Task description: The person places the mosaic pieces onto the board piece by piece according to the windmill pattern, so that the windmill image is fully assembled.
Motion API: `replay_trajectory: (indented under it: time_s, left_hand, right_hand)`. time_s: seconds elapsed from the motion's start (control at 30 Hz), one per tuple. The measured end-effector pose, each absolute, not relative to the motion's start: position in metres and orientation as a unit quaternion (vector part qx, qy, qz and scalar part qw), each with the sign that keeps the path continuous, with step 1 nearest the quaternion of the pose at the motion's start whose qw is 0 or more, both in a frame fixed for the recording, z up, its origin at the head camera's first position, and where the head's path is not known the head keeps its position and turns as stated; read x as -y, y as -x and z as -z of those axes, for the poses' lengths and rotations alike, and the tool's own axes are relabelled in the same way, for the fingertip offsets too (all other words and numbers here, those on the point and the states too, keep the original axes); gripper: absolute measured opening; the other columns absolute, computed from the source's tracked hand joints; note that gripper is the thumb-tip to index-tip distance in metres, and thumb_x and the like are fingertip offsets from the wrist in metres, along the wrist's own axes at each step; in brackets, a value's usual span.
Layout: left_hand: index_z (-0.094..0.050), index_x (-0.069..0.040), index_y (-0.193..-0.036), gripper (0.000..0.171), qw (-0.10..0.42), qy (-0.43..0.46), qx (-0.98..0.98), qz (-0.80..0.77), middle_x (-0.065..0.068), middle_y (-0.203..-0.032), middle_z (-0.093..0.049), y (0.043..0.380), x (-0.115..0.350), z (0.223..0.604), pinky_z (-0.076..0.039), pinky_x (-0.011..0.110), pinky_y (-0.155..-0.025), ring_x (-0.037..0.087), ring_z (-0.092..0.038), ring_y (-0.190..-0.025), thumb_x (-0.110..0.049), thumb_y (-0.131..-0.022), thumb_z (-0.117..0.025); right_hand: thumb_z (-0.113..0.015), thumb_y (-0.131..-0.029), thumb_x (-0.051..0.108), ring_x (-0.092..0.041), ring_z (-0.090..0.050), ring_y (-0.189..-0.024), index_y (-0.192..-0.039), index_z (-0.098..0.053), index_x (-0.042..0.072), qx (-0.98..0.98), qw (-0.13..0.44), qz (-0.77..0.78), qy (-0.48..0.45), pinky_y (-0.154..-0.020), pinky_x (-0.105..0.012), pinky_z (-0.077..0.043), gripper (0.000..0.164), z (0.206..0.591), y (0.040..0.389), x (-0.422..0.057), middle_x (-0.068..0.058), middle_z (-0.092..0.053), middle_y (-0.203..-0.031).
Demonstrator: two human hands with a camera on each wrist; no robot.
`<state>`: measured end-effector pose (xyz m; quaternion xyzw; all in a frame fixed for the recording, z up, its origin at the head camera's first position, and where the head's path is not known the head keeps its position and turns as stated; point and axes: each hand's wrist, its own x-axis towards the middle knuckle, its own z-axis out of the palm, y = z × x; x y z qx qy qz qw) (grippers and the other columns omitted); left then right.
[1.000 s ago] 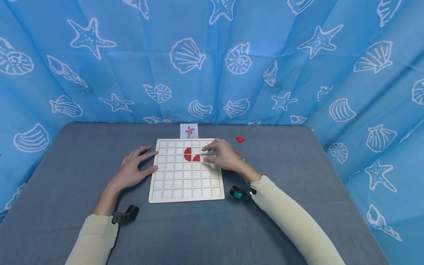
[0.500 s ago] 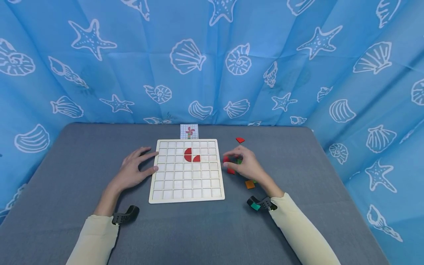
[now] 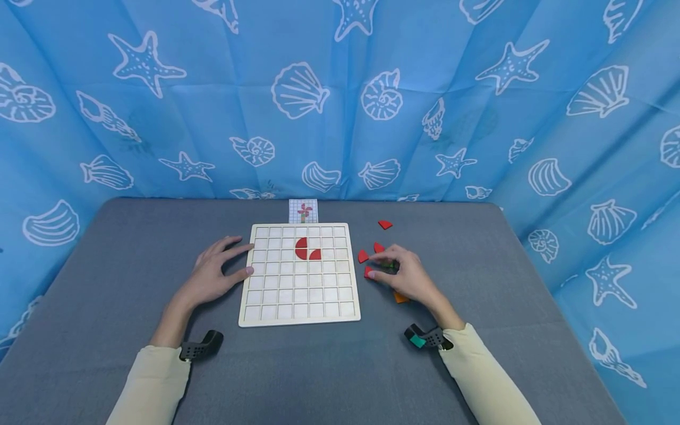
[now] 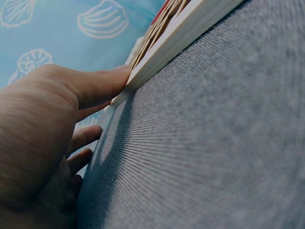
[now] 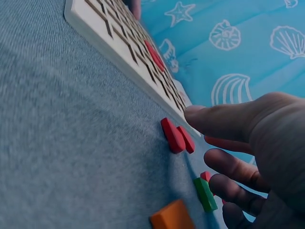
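A pale wooden grid board (image 3: 300,295) lies flat on the table, with red rounded tiles (image 3: 301,249) set in cells of its upper middle. My left hand (image 3: 212,271) rests at its left edge; in the left wrist view the thumb (image 4: 102,86) touches the board's rim. My right hand (image 3: 409,276) hovers right of the board over loose tiles, thumb and forefinger apart, holding nothing that shows. Beside its fingertips are a red wedge tile (image 3: 363,256) and another red tile (image 3: 368,272). Under the hand, a green tile (image 5: 205,194) and an orange tile (image 5: 172,217) are partly covered.
A small printed card (image 3: 303,211) with a red pinwheel on a grid lies behind the board. One red tile (image 3: 385,224) sits apart toward the table's back. A blue shell-patterned curtain (image 3: 340,106) hangs behind the grey table (image 3: 287,378).
My right hand has moved from above the board to the right, over the loose tiles. The red tiles on the board and my left hand stay where they were.
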<state>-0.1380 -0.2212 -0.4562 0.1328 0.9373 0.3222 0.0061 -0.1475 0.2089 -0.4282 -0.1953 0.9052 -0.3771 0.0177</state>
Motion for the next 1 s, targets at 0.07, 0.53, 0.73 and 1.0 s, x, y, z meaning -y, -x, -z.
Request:
replay_trajectory:
  time_s: [0.07,0.53,0.73,1.0]
  left_hand:
    - [-0.055,-0.011,-0.147,0.06,0.009,-0.132,-0.938,-0.321,0.023,-0.158,-0.034,0.138,0.221,0.456,-0.009,0.073,-0.111,0.049,-0.018,-0.149,-0.038,-0.096,-0.071]
    - [-0.055,-0.011,-0.147,0.06,0.009,-0.132,-0.939,-0.319,0.023,-0.158,-0.034,0.138,0.222,0.456,-0.009,0.073,-0.111,0.048,-0.018,-0.149,-0.038,-0.096,-0.071]
    - [-0.055,-0.011,-0.147,0.06,0.007,-0.133,-0.938,-0.321,0.023,-0.157,-0.034,0.139,0.222,0.456,-0.01,0.074,-0.11,0.049,-0.019,-0.148,-0.039,-0.096,-0.07]
    - [-0.055,-0.011,-0.147,0.06,0.006,-0.136,-0.938,-0.32,0.024,-0.157,-0.035,0.138,0.223,0.457,-0.01,0.074,-0.111,0.049,-0.019,-0.148,-0.039,-0.096,-0.07]
  right_hand:
    - [-0.085,-0.085,0.022,-0.022,-0.055,-0.09,-0.115,-0.078,0.01,-0.907,0.021,0.373,0.196,-0.079,-0.039,-0.043,0.033,0.429,0.147,-0.21,-0.004,-0.065,-0.097]
    - [-0.088,-0.082,0.022,-0.02,-0.05,-0.091,-0.109,-0.079,0.012,-0.911,0.009,0.359,0.201,-0.079,-0.038,-0.04,0.03,0.442,0.149,-0.21,0.001,-0.063,-0.094]
    - [-0.088,-0.081,0.022,-0.019,-0.048,-0.09,-0.109,-0.08,0.013,-0.911,0.005,0.364,0.196,-0.078,-0.036,-0.039,0.03,0.445,0.149,-0.21,0.002,-0.061,-0.094]
    - [-0.089,-0.081,0.021,-0.018,-0.047,-0.088,-0.107,-0.08,0.013,-0.909,-0.008,0.367,0.196,-0.078,-0.036,-0.039,0.029,0.45,0.148,-0.21,0.003,-0.059,-0.091]
